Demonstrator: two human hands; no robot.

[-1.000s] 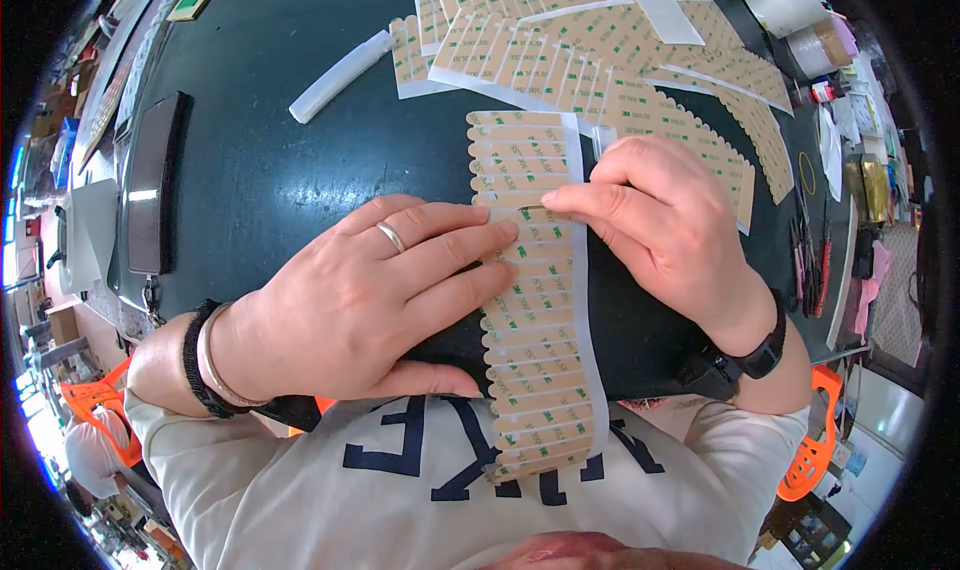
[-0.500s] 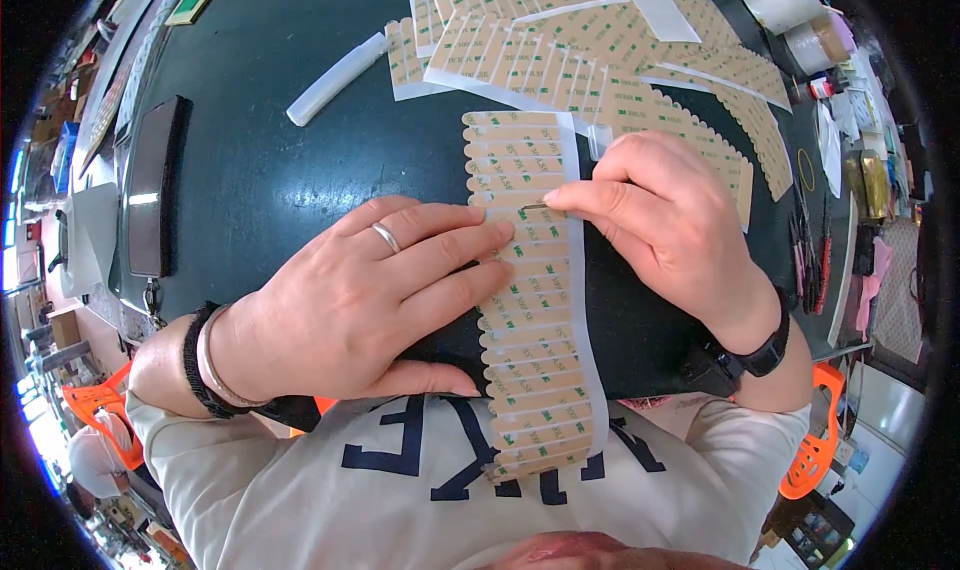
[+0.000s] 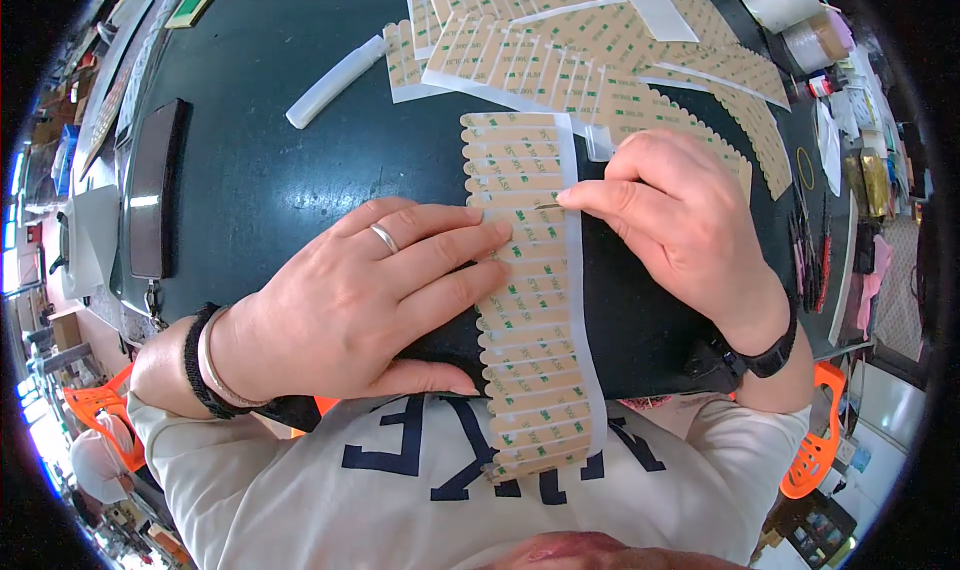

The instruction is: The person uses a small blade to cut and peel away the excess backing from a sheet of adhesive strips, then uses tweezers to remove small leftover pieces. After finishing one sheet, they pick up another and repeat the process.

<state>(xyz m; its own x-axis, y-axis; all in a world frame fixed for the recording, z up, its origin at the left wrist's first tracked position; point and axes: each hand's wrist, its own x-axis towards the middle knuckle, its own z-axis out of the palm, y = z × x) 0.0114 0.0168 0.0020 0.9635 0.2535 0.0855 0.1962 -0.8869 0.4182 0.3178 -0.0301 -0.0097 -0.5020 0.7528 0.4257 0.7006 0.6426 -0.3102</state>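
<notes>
A long sheet of tan adhesive strips with green print, scalloped along its left side and white along its right, runs from the table over the near edge onto my shirt. My left hand lies on it, fingers stretched out and fingertips pressing the left part. Pinched in my right hand is a thin pointed metal tool, its tip at a strip near the sheet's white margin. The fingers hide most of the tool, so its exact kind is unclear. Beside the right knuckles, a clear plastic piece shows.
More tan adhesive sheets overlap at the far right. A rolled translucent film lies left of them. A dark phone-like case rests at the left. Tweezer-like tools and tape rolls line the right side.
My right hand has shifted slightly to the right along the strip, drawing the tool's tip toward the white margin. The left hand stays in place.
</notes>
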